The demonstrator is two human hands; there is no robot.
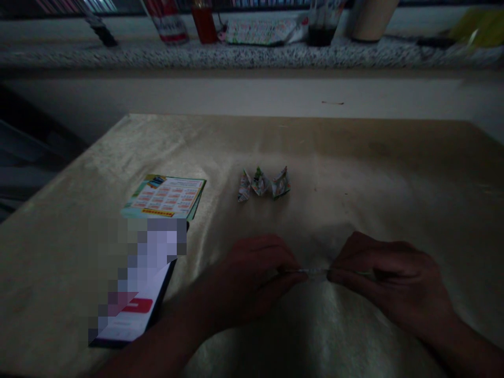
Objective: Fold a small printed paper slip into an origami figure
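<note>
- Hands, two: left hand and right hand each pinch an end of one thin piece, likely paper, edge-on between them over the table. Touching table or not: can't tell.
- Handling, my take: keep both pinches level, tension even, line up edges before pressing a crease. Dim light, so check alignment by feel.
- Phone: one, left of left hand, partly pixelated.
- Leaflets: at least two, stacked; exact count hidden.
- Folded papers: three, in a row beyond the hands.
- Sill: one patterned packet, one cup with dark liquid, among others.
</note>
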